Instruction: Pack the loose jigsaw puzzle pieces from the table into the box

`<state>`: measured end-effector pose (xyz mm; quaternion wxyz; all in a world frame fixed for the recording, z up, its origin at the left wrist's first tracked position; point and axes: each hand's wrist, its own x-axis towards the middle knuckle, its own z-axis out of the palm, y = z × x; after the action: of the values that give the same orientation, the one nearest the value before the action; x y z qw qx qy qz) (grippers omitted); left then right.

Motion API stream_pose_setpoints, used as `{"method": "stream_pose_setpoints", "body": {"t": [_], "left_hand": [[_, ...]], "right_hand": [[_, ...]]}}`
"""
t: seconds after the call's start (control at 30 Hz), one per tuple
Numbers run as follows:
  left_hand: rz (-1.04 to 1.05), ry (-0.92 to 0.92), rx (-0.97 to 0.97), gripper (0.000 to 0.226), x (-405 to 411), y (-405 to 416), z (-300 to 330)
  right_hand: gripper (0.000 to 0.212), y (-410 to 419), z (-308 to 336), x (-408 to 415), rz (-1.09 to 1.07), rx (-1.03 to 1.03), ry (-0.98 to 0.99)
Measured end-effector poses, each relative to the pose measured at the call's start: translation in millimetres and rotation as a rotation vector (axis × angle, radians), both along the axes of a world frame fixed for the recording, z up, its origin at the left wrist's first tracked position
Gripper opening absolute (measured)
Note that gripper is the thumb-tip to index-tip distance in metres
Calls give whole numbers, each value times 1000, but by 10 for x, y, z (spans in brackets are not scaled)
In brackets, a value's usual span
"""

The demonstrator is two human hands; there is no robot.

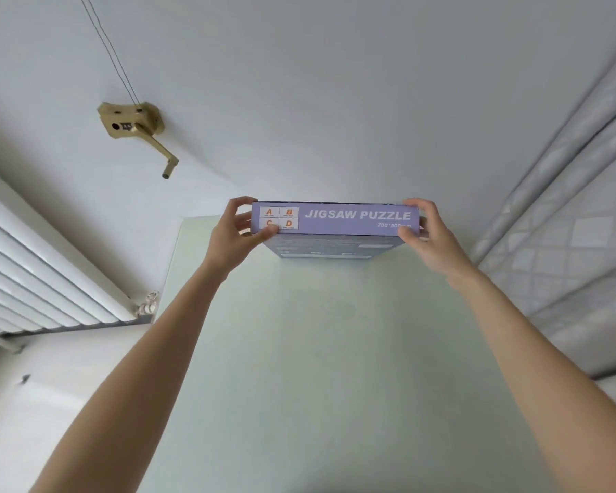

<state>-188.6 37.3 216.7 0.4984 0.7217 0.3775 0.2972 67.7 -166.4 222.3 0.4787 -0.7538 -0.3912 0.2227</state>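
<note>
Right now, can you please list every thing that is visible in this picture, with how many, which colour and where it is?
jigsaw puzzle box: one, lilac with white and orange lettering, held up at the far end of the table, closed as far as can be seen.
table: one, pale greenish white, in the middle, under the arms; no loose pieces show on it.
radiator: one, white, on the left.
crank handle: one, brass-coloured, on the wall at upper left, with two thin cords running up from it.
curtain: one, pale grey with a diamond pattern, on the right.
left hand: one, grips the left end of the box.
right hand: one, grips the right end of the box.
</note>
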Motion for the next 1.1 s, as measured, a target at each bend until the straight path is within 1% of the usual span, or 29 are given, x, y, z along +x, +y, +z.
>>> {"method": "stream_pose_setpoints", "body": {"t": [0.1, 0.2, 0.27, 0.37, 0.43, 0.5, 0.57, 0.63, 0.7, 0.77, 0.9, 1.0, 1.1], "left_hand": [[17, 16, 0, 53, -203, -236, -154], [29, 32, -56, 56, -378, -463, -309], [43, 70, -84, 58, -448, -637, -422], [100, 148, -115, 51, -470, -906, -594], [123, 175, -127, 51, -446, -1087, -709], [147, 207, -161, 55, -409, -1235, -821], [169, 244, -186, 62, -363, -1354, -963], [173, 276, -190, 67, -326, -1425, -1114], [158, 287, -186, 68, -311, -1477, -1258], [140, 311, -182, 68, -294, -1491, -1392], [124, 363, -218, 71, -309, -1500, -1703], [141, 343, -292, 60, -333, -1515, -1907], [160, 315, -342, 51, -337, -1489, -1929]], "right_hand": [[38, -251, -160, -203, -14, 2, -45], [39, -499, -341, -373, 6, -2, -98], [38, -653, -513, -457, 29, -40, -142], [38, -836, -813, -546, 24, -87, -190], [37, -932, -971, -571, 22, -132, -263], [37, -1012, -1116, -570, 37, -194, -334], [42, -1083, -1275, -558, 52, -256, -388], [47, -1121, -1412, -548, 25, -300, -424], [50, -1131, -1558, -553, 3, -326, -453], [51, -1091, -1697, -542, -16, -348, -444], [51, -1016, -1958, -515, -8, -422, -308], [49, -999, -2116, -505, 16, -476, -239], [46, -985, -2122, -532, 20, -515, -209]]}}
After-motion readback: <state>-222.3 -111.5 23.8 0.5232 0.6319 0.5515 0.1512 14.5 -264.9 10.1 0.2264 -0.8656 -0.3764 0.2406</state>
